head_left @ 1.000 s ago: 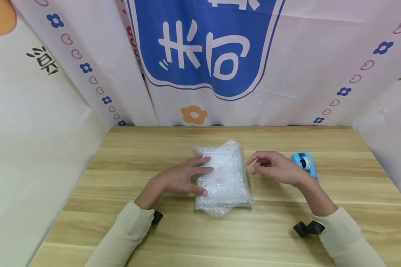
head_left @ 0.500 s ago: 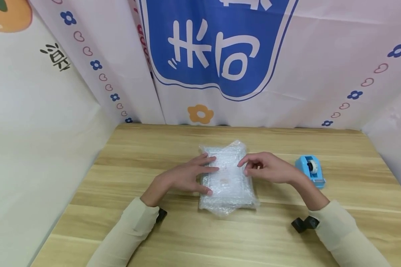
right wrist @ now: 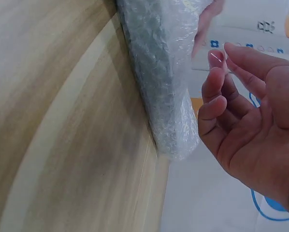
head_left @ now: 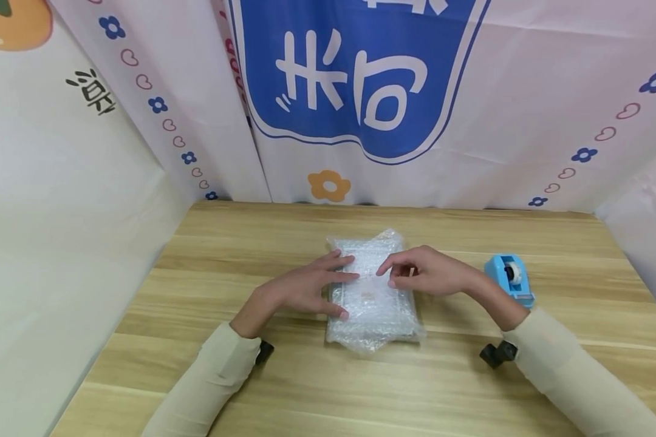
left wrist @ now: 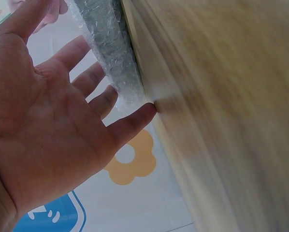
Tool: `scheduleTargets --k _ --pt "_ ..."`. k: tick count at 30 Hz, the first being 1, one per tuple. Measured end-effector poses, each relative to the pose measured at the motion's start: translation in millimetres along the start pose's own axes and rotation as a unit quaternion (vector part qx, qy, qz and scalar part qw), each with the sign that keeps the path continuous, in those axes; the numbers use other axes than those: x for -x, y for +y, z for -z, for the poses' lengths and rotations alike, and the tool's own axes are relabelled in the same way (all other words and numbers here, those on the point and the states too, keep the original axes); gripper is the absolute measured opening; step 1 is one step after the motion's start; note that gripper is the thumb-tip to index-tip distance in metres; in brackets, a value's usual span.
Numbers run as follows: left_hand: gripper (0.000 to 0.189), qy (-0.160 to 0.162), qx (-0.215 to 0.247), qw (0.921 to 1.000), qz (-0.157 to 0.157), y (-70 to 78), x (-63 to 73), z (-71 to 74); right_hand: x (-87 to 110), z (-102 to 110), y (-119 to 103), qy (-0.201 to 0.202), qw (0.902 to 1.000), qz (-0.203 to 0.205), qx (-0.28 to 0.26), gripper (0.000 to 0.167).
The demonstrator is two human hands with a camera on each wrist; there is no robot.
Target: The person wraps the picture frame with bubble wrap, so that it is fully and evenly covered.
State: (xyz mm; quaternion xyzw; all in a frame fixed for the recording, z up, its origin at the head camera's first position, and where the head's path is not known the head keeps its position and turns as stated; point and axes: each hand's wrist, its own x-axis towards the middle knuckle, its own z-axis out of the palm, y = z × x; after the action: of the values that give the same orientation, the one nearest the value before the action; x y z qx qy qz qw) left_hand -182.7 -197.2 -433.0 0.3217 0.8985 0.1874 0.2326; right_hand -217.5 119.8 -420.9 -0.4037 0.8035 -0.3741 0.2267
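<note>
A flat package in bubble wrap [head_left: 379, 315] lies on the wooden table, with an orange-brown mark showing near its middle. Across its left side rests my left hand [head_left: 306, 288], fingers spread on the wrap. The left wrist view shows the same left hand [left wrist: 52, 111] with its fingers at the package's edge. My right hand [head_left: 432, 270] hovers over the right half of the package. In the right wrist view its thumb and finger pinch a small clear strip of tape [right wrist: 225, 53], of which only a sliver shows; the other fingers are curled.
A blue tape dispenser [head_left: 511, 279] with a white roll stands to the right of the package, close to the right forearm. The wooden table [head_left: 328, 388] ends at a printed cloth backdrop [head_left: 470, 176]. Black wrist mounts [head_left: 497, 353] stick out from the cuffs.
My right hand has moved left from beside the package to above it. The left hand has stayed on the wrap. The head view has shifted slightly.
</note>
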Motion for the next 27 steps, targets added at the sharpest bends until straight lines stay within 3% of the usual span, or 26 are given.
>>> scheduleTargets --k 20,27 --pt "0.083 0.007 -0.001 1.0000 0.000 -0.3 -0.2 -1.1 -34.1 -1.8 -11.5 -0.089 0.9921 0.050 0.073 0.025" --pt "0.084 0.004 0.000 1.0000 0.000 0.7 0.4 0.4 -41.0 2.4 -18.4 -0.105 0.9897 0.034 0.091 0.026"
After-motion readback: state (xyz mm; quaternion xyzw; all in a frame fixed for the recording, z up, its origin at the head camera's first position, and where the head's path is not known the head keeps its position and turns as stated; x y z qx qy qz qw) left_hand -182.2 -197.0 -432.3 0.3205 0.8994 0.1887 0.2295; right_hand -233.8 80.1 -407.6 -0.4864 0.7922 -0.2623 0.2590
